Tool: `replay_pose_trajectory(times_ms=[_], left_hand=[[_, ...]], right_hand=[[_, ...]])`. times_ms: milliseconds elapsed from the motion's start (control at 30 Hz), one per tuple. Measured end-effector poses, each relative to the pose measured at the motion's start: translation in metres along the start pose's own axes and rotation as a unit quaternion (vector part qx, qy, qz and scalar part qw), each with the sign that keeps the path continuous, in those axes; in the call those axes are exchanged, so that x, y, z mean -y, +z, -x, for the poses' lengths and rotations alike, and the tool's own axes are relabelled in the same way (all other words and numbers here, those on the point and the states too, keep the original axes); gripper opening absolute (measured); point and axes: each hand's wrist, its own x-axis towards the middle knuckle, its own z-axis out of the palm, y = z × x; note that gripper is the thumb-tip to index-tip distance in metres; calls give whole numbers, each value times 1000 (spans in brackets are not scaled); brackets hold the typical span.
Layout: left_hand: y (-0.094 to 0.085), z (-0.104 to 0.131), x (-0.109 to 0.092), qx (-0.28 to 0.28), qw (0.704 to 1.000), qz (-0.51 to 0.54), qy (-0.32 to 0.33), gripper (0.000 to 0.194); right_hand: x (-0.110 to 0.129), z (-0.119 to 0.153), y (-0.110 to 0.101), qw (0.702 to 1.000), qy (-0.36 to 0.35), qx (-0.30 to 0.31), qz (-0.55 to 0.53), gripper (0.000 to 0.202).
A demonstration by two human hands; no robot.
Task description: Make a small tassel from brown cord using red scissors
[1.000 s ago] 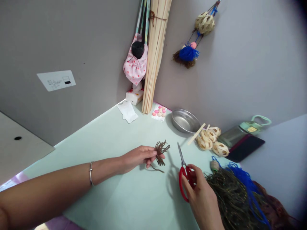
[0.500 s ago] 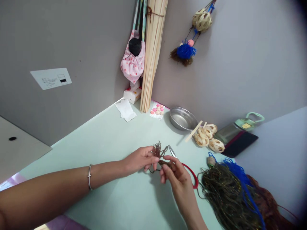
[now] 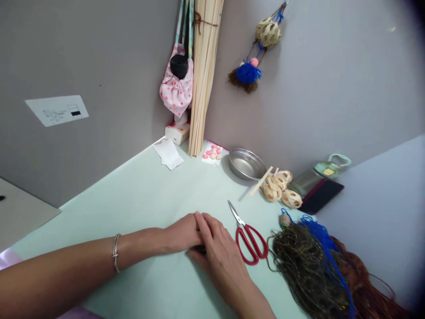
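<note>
Over the pale green table, my right hand (image 3: pixel 219 252) is cupped across the front of my left hand (image 3: pixel 182 232), its fingers pressed together. The fingers of my left hand are covered by it. A dark bit of the brown yarn bundle (image 3: pixel 201 249) peeks out between the two palms; the rest is hidden inside the closed hands. Red-handled scissors (image 3: pixel 251 243) lie just right of my right hand, blades pointing up and left, untouched. Further right spreads a heap of dark green-brown yarn (image 3: pixel 299 261) with blue yarn (image 3: pixel 320 235) across it.
Behind stand a steel bowl (image 3: pixel 247 164), woven strip balls (image 3: pixel 282 186), a bottle (image 3: pixel 332 166) and a dark phone-like slab (image 3: pixel 320 197). Pink beads (image 3: pixel 212 153), paper (image 3: pixel 168 153) and upright wood strips (image 3: pixel 206 75) are at the corner. A tasselled ornament (image 3: pixel 249 73) hangs on the wall.
My right hand has moved left and closed over my left hand, covering the brown yarn bundle that showed between my fingertips. The scissors are now fully visible. The view has shifted slightly right.
</note>
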Motion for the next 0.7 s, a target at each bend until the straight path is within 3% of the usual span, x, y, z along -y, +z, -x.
replay_pose_trajectory(times_ms=[167, 267, 367, 433, 500, 600, 700], left_hand=[[-5, -4, 1, -57, 996, 55, -31, 15], [-10, -5, -3, -89, 994, 59, -35, 22], [-13, -4, -7, -102, 994, 3, -32, 17], [-14, -4, -7, -104, 994, -15, -22, 15], [-13, -4, -6, -113, 993, 6, -22, 17], [-9, -5, -3, -122, 990, 62, -39, 23], [-1, -5, 1, -108, 987, 104, -50, 26]], right_hand=[[-23, 14, 10, 997, 63, 24, 37, 65], [-30, 17, 0, 990, 133, 11, -52, 45], [-31, 14, -11, 957, 203, 39, -203, 26], [-32, 12, -15, 934, 222, 49, -277, 22], [-33, 11, -15, 931, 220, 6, -291, 19], [-30, 13, -12, 947, 199, -98, -235, 41], [-19, 14, -4, 962, 150, -104, -201, 65]])
